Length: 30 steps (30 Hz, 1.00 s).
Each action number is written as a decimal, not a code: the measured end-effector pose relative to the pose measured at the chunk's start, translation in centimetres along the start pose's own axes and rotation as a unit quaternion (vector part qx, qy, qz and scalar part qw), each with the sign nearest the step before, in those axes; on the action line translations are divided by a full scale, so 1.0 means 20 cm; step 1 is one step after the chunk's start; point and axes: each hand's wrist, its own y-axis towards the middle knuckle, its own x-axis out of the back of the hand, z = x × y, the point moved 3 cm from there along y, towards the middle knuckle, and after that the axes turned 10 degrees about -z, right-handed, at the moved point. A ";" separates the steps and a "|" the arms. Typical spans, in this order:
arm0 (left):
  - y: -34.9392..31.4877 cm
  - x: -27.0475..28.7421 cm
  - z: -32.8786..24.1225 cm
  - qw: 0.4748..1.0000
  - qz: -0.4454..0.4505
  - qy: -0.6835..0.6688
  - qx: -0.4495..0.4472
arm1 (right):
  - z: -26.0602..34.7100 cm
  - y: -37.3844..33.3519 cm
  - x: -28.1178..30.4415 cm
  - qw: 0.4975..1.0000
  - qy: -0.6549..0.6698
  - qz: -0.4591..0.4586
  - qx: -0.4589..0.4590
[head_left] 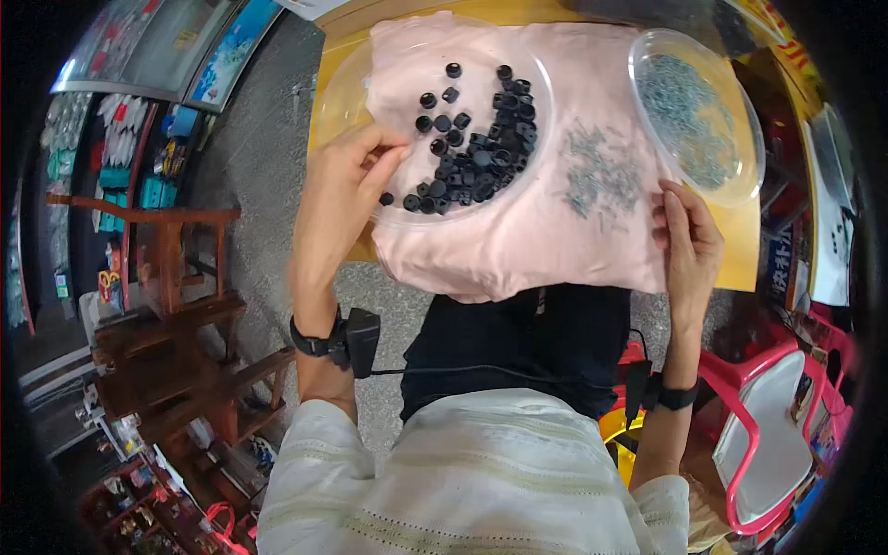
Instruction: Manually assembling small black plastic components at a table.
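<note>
My left hand is over the left side of a round clear plastic tray. Its thumb and forefinger are pinched together, and anything between them is too small to make out. Many small black round caps lie in the tray, bunched toward its right and front; one single cap sits close by my left wrist. My right hand is at the right edge of a pale pink cloth, fingers curled in against the thumb; what they hold, if anything, is hidden. Left of it lies a loose pile of small silvery screw-like pieces.
A second clear tub with more metal pieces stands at the right on the yellow tabletop. Both wrists wear black bands with a cable between them. A pink-framed chair stands right, wooden furniture left.
</note>
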 end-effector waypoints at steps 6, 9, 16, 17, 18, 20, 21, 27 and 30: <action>0.13 -0.05 -0.02 0.996 -0.042 -0.030 -0.066 | 0.03 0.00 -0.03 1.000 -0.022 -0.013 0.019; 0.15 -0.06 -0.02 0.993 -0.043 -0.021 -0.107 | 0.02 -0.01 -0.04 1.000 -0.018 -0.018 0.014; 0.02 0.02 0.00 0.997 0.055 0.037 -0.033 | 0.04 -0.02 -0.04 0.998 -0.045 -0.031 0.039; 0.00 0.02 0.00 0.993 0.108 0.044 -0.027 | 0.04 -0.02 -0.04 0.997 -0.058 -0.034 0.047; -0.02 0.03 0.00 0.993 0.106 0.045 -0.026 | 0.03 -0.02 -0.04 0.997 -0.057 -0.032 0.048; -0.05 0.02 -0.02 0.986 0.111 0.063 -0.103 | 0.02 -0.02 -0.05 0.997 -0.043 -0.031 0.051; -0.04 0.01 -0.01 0.986 0.111 0.063 -0.103 | 0.02 -0.02 -0.05 0.997 -0.043 -0.032 0.051; -0.01 -0.10 0.00 0.993 0.111 -0.007 -0.048 | 0.04 -0.02 -0.05 0.993 -0.078 -0.036 0.084; 0.00 -0.13 -0.03 0.994 0.092 -0.034 -0.038 | 0.04 -0.03 -0.05 0.995 -0.071 -0.034 0.066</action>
